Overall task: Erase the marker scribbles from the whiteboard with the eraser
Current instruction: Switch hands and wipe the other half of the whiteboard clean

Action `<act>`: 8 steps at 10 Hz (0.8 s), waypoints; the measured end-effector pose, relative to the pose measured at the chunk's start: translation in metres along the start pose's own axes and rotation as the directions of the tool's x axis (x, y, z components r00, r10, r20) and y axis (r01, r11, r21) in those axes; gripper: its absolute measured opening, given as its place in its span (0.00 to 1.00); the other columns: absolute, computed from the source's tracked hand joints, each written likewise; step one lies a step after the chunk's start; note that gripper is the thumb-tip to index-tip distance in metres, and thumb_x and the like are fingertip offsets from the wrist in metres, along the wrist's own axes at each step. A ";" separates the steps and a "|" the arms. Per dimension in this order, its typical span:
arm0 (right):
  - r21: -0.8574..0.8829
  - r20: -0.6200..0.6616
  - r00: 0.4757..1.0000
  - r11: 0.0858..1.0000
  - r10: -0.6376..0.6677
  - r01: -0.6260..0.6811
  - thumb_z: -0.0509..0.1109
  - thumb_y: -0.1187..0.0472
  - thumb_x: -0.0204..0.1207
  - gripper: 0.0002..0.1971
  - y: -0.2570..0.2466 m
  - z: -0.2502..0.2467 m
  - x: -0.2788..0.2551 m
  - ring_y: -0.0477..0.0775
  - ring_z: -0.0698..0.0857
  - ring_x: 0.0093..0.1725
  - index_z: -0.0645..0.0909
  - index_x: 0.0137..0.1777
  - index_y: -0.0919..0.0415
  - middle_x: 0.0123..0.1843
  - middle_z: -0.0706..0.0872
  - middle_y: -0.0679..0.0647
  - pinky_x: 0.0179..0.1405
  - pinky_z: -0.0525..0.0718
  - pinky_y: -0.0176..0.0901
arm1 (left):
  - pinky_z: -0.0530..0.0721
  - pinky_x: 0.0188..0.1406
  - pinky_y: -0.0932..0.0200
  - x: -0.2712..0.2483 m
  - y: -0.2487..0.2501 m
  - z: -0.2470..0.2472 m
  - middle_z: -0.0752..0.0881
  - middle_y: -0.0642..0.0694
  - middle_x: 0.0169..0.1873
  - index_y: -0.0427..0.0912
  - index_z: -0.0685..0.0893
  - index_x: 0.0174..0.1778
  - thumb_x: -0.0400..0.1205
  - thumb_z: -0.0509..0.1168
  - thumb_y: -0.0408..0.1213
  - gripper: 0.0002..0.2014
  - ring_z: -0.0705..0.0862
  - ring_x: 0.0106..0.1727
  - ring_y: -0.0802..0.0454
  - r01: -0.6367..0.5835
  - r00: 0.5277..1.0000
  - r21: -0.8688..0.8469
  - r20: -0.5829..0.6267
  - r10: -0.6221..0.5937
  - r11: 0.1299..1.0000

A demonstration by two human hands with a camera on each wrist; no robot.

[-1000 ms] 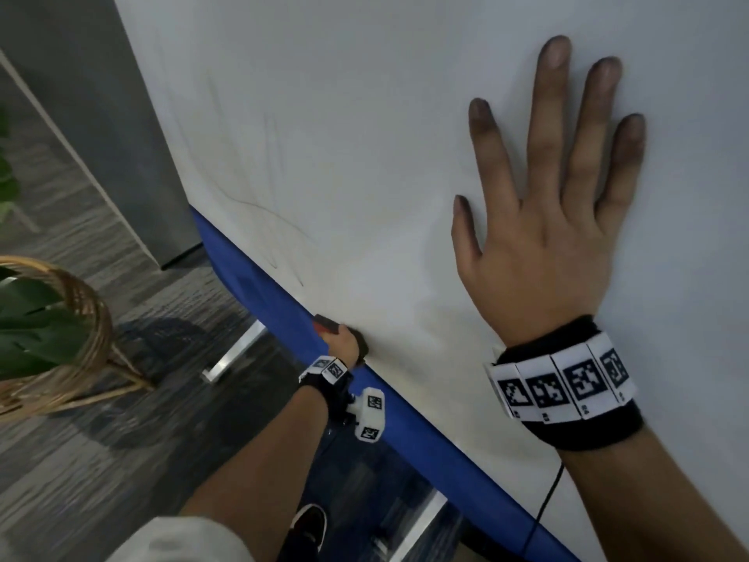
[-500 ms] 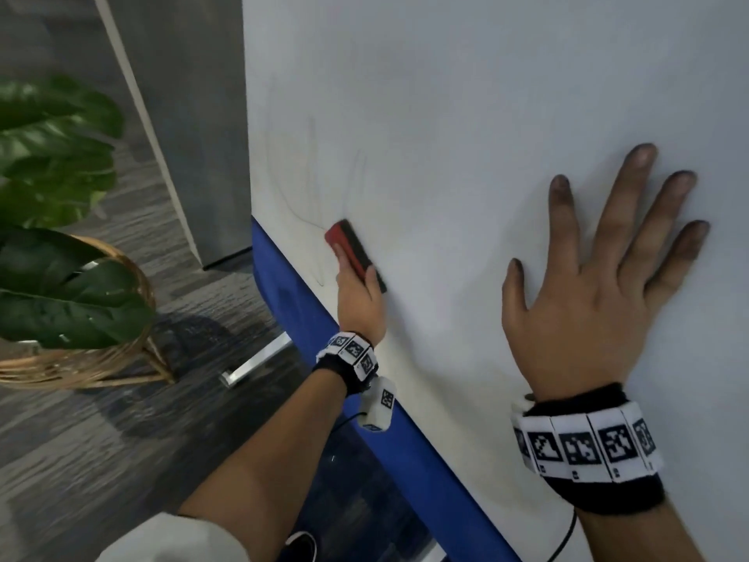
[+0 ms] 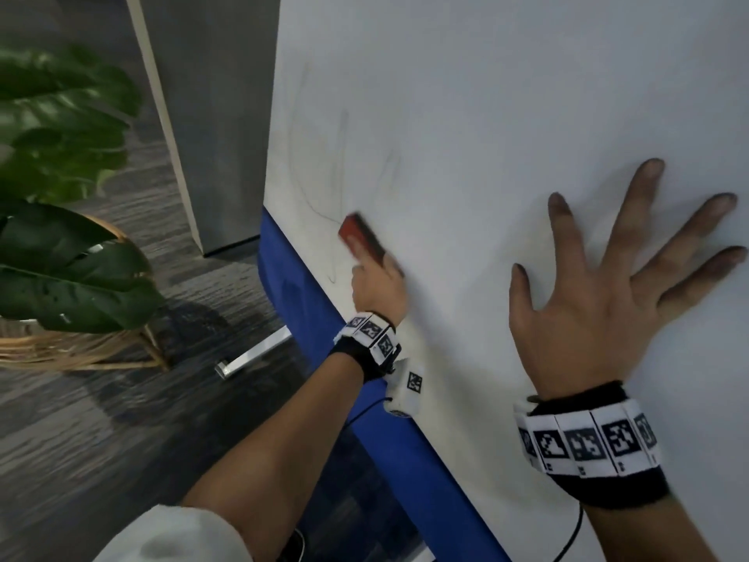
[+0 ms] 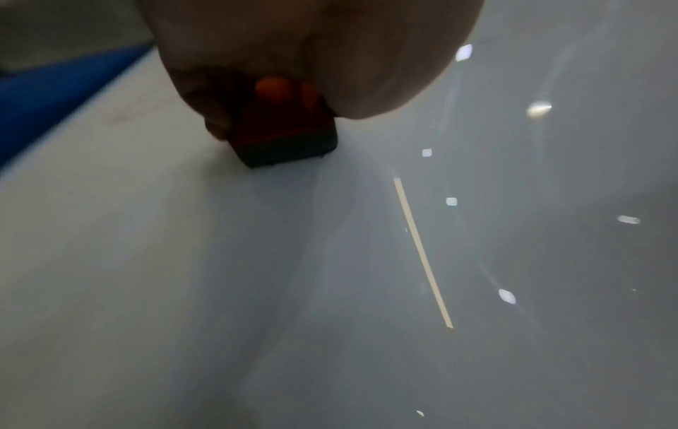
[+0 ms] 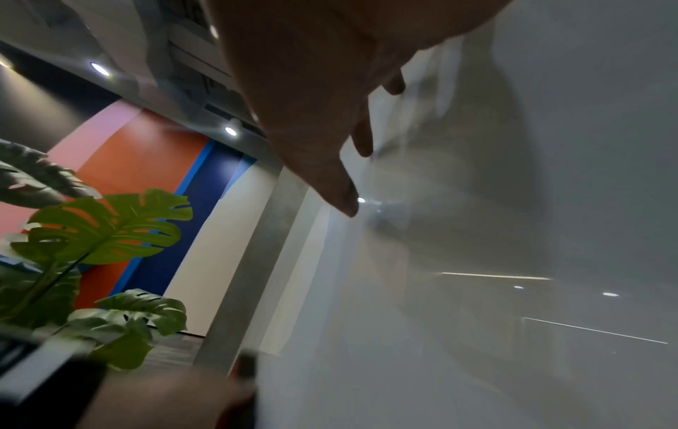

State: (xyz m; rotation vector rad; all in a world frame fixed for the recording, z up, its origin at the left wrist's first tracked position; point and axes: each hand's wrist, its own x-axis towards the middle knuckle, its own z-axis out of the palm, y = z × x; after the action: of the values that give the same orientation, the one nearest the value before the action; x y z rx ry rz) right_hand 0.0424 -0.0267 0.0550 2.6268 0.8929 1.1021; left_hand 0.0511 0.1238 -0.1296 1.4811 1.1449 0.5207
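Observation:
My left hand [image 3: 377, 285] grips a red eraser [image 3: 360, 239] with a dark felt face and presses it flat to the whiteboard [image 3: 506, 95] near its lower left corner. The left wrist view shows the eraser [image 4: 286, 136] held under my fingers against the board [image 4: 183, 261]. Faint grey marker scribbles [image 3: 324, 172] curve above and left of the eraser. My right hand [image 3: 600, 285] lies flat on the board to the right, fingers spread. In the right wrist view the right hand's fingers [image 5: 330, 174] touch the board [image 5: 513, 203].
A blue frame edge [image 3: 308, 310] runs along the board's lower side, with a metal foot [image 3: 251, 354] on the dark floor. A leafy plant [image 3: 60, 257] in a wicker basket [image 3: 81, 346] stands to the left. A grey pillar [image 3: 202, 115] rises behind the board.
My left hand has carried the eraser up from the board's bottom edge into the scribbles. The view has swung left, so the right hand now sits lower and further right in the frame.

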 end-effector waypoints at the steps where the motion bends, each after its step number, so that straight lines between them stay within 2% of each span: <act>1: 0.052 -0.019 0.998 0.996 -0.068 0.068 0.70 0.52 0.80 0.29 -0.007 0.001 0.011 0.84 0.51 0.86 0.72 0.81 0.48 0.92 0.51 0.63 0.86 0.38 0.69 | 0.84 0.60 0.44 -0.006 0.053 -0.022 0.81 0.35 0.59 0.48 0.43 0.90 0.90 0.54 0.49 0.36 0.83 0.57 0.36 -0.362 0.929 -0.014 -0.092 0.359 0.932; 2: 0.112 -0.048 0.990 0.984 -0.135 0.140 0.70 0.54 0.79 0.30 -0.018 -0.001 0.028 0.79 0.51 0.88 0.72 0.82 0.51 0.91 0.54 0.63 0.88 0.40 0.62 | 0.81 0.56 0.51 -0.003 0.062 -0.029 0.80 0.40 0.56 0.50 0.44 0.90 0.90 0.54 0.51 0.36 0.81 0.54 0.44 -0.509 0.853 0.045 -0.110 0.510 0.860; 3: 0.136 -0.046 0.980 0.971 -0.192 0.197 0.71 0.55 0.78 0.33 -0.031 0.000 0.052 0.76 0.49 0.89 0.69 0.84 0.53 0.91 0.54 0.64 0.88 0.42 0.63 | 0.82 0.59 0.45 0.021 0.028 -0.026 0.81 0.36 0.59 0.48 0.43 0.90 0.91 0.54 0.49 0.35 0.81 0.58 0.38 -0.336 0.934 0.056 -0.108 0.341 0.940; 4: 0.057 0.003 0.973 0.971 -0.232 0.231 0.73 0.54 0.78 0.39 -0.045 0.005 0.067 0.76 0.45 0.89 0.63 0.87 0.55 0.92 0.46 0.64 0.86 0.34 0.68 | 0.82 0.63 0.37 0.046 -0.020 -0.018 0.82 0.29 0.62 0.48 0.40 0.90 0.91 0.53 0.48 0.36 0.83 0.61 0.30 -0.074 0.996 0.033 -0.039 0.076 0.997; 5: 0.012 0.041 0.976 0.976 -0.216 0.216 0.76 0.53 0.78 0.43 -0.059 0.011 0.069 0.77 0.42 0.89 0.58 0.89 0.55 0.91 0.42 0.65 0.82 0.28 0.71 | 0.81 0.67 0.37 0.058 -0.059 -0.008 0.81 0.25 0.68 0.48 0.35 0.89 0.92 0.51 0.47 0.36 0.82 0.64 0.27 0.166 0.982 0.042 0.088 -0.169 0.985; 6: 0.016 0.043 0.983 0.984 -0.180 0.180 0.76 0.52 0.77 0.44 -0.067 0.015 0.068 0.76 0.41 0.89 0.57 0.89 0.54 0.91 0.40 0.65 0.82 0.28 0.70 | 0.73 0.77 0.44 0.077 -0.075 -0.008 0.70 0.26 0.79 0.40 0.38 0.89 0.92 0.51 0.41 0.34 0.75 0.77 0.30 0.335 0.931 0.041 0.140 -0.338 0.941; 7: 0.020 0.059 0.984 0.986 -0.167 0.166 0.77 0.51 0.77 0.47 -0.071 0.019 0.069 0.74 0.40 0.89 0.54 0.90 0.53 0.91 0.39 0.66 0.82 0.27 0.69 | 0.71 0.81 0.46 0.105 -0.076 -0.012 0.66 0.32 0.84 0.38 0.46 0.89 0.90 0.53 0.37 0.33 0.71 0.82 0.35 0.380 0.921 -0.027 0.102 -0.375 0.925; 8: 0.006 0.071 0.984 0.987 -0.163 0.163 0.77 0.51 0.77 0.47 -0.073 0.022 0.069 0.74 0.39 0.89 0.53 0.90 0.53 0.91 0.38 0.66 0.82 0.28 0.70 | 0.69 0.83 0.45 0.129 -0.059 -0.019 0.65 0.36 0.85 0.44 0.48 0.90 0.90 0.53 0.36 0.32 0.69 0.83 0.35 0.368 0.930 -0.121 0.074 -0.361 0.922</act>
State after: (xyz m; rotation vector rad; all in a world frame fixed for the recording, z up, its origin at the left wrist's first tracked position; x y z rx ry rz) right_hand 0.0618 0.0742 0.0545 2.5221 1.0705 0.9613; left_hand 0.0689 0.2377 -0.2141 1.1245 1.2844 0.2921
